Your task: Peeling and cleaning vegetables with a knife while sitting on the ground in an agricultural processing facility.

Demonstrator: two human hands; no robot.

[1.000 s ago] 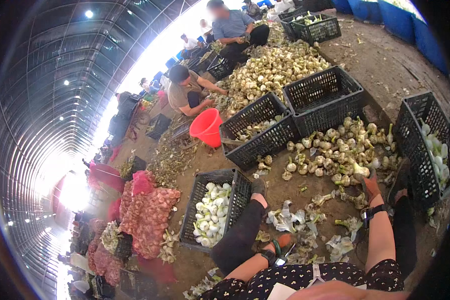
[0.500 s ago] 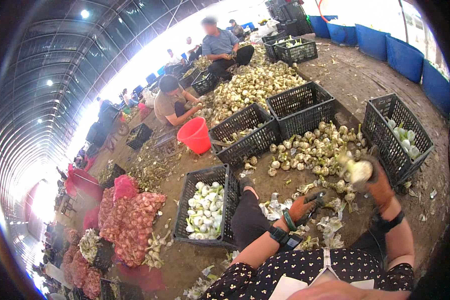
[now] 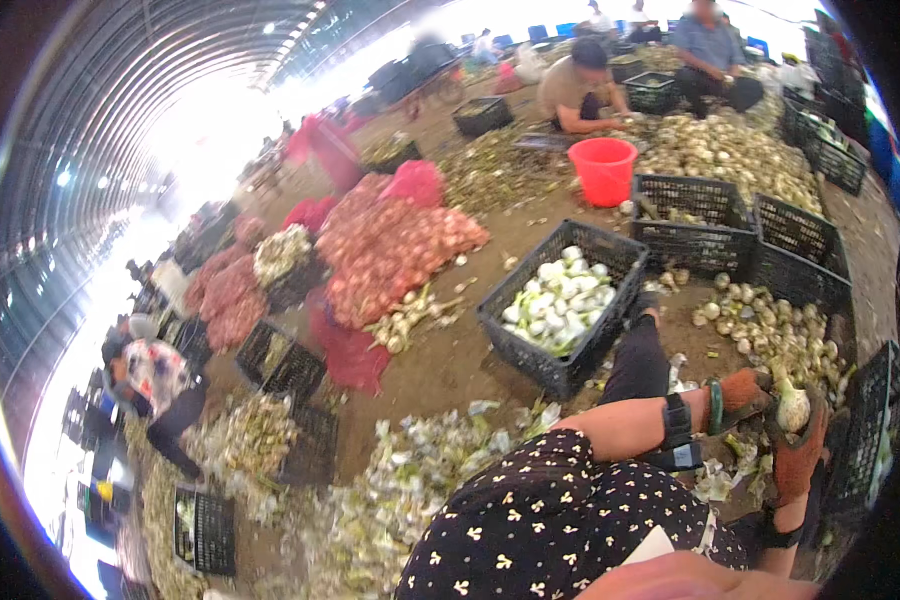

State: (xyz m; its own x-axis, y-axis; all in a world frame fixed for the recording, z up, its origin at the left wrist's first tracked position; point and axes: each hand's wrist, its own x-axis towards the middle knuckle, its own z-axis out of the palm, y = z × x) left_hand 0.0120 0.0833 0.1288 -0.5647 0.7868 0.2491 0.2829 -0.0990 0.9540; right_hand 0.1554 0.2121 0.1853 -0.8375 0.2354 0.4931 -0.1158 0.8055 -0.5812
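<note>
Now cups a pale, round garlic bulb with a green-tinged stem (image 3: 793, 412) in the right orange-gloved hand (image 3: 802, 455), with fingers curled around it. Brings the left orange-gloved hand (image 3: 742, 397), clearly apart half a second ago, in beside the stem, with fingers bent; cannot tell any hold. Suggests a shift to two-handed work, near the loose heap of unpeeled bulbs (image 3: 770, 325), left of the black lattice plastic crate (image 3: 863, 440).

Rust-orange gloves (image 3: 793, 478) cover the left hand (image 3: 742, 394) and right hand (image 3: 800, 450). Behind the left hand sit a green bangle (image 3: 715, 407) and a black wristband (image 3: 677, 419); behind the right, a dark band (image 3: 782, 534). Nearer the body, a black garment (image 3: 515, 515) bears small cream motifs.
</note>
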